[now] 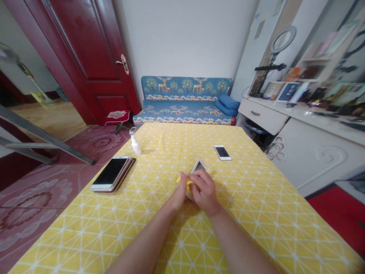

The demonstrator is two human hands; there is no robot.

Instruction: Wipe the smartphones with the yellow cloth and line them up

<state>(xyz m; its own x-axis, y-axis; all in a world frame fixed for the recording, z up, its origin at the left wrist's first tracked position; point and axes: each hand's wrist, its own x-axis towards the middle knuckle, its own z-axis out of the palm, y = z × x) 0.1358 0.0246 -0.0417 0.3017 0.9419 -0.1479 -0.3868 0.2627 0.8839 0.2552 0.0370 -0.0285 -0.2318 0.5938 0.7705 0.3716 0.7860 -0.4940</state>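
Near the middle of the table, my left hand (179, 190) and my right hand (205, 190) are close together, fingers curled. Both are closed on a small yellow cloth (189, 183), bunched between them. Under the hands is a white-framed smartphone (200, 164); its far end sticks out beyond my right fingers, and the hands hide most of its middle. Whether either hand also grips the phone's edge is hidden. Farther right lies a white smartphone (222, 152) with a dark screen. To the left is a stack of larger phones (111, 175), with a white spray bottle (136, 145) standing beyond it.
A yellow patterned tablecloth (119, 236) covers the table. Past its far edge is a blue deer-print sofa (185, 102). At left are a red door (85, 49), a small stool (117, 116) and metal legs (48, 140). A white cabinet (316, 152) flanks the right.
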